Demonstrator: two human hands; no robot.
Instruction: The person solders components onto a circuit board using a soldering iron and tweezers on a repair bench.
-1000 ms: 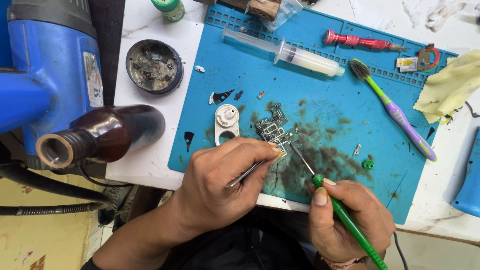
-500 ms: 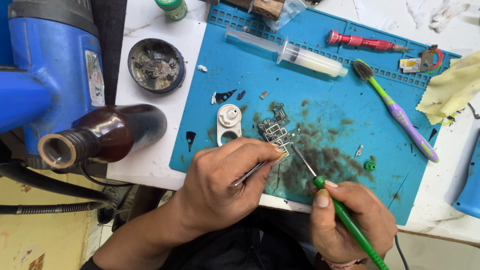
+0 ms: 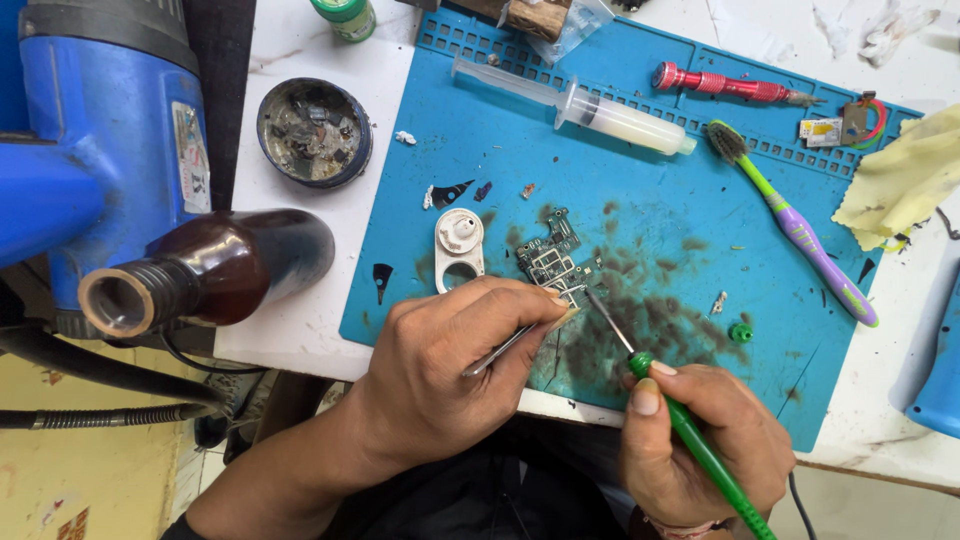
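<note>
Where the small circuit board (image 3: 552,262) lies flat near the middle of the blue mat (image 3: 640,200), it looks light, thin, stiff and fragile; best held by its edges, not the components. Left hand (image 3: 455,365), grip pinched on metal tweezers (image 3: 500,350), tips at the board's near edge. Right hand (image 3: 700,450), grip closed around a green-handled iron (image 3: 690,430), tip touching that same edge. White plastic part (image 3: 459,245) just beside; brown bottle (image 3: 215,270) at the table's left edge.
</note>
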